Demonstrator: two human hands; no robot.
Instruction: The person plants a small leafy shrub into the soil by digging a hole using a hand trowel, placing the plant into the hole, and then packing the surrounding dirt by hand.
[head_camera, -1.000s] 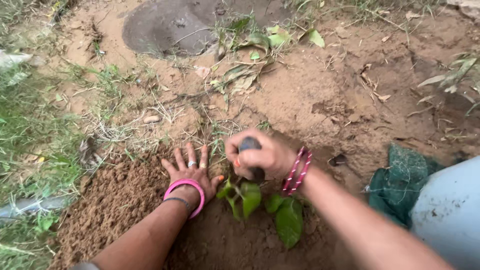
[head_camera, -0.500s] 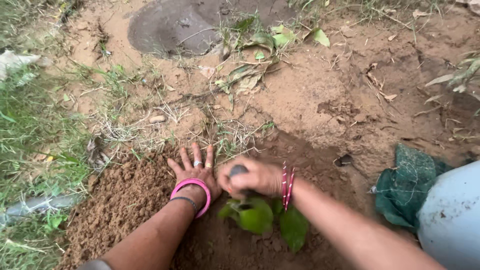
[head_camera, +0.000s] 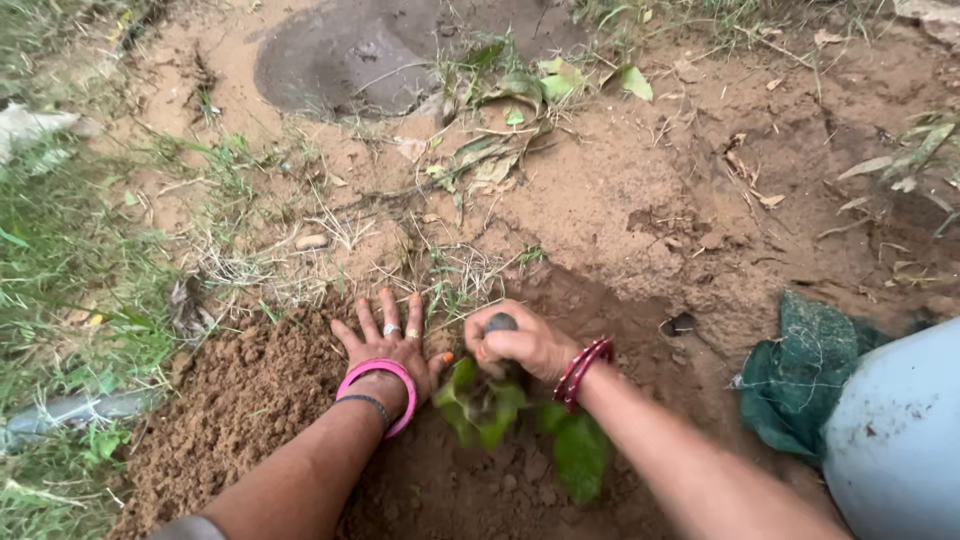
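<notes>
Head view, frame centre: left hand (head_camera: 385, 350) flat, fingers spread on soil (head_camera: 240, 400); right hand (head_camera: 520, 343) clamped on dark tool (head_camera: 501, 322) above seedling (head_camera: 490, 410); firming step.

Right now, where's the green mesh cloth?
In the head view, the green mesh cloth lies on the soil at the right, against the pale blue container, right of the right hand and the seedling.

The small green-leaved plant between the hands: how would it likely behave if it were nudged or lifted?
The small plant would probably flop rather than resist: its broad leaves already droop over the dark soil. It looks light and easily bruised. The loose, crumbly soil heaped by the left hand suggests it could tip if pushed. The right hand grips a dark handle just above it.
</notes>
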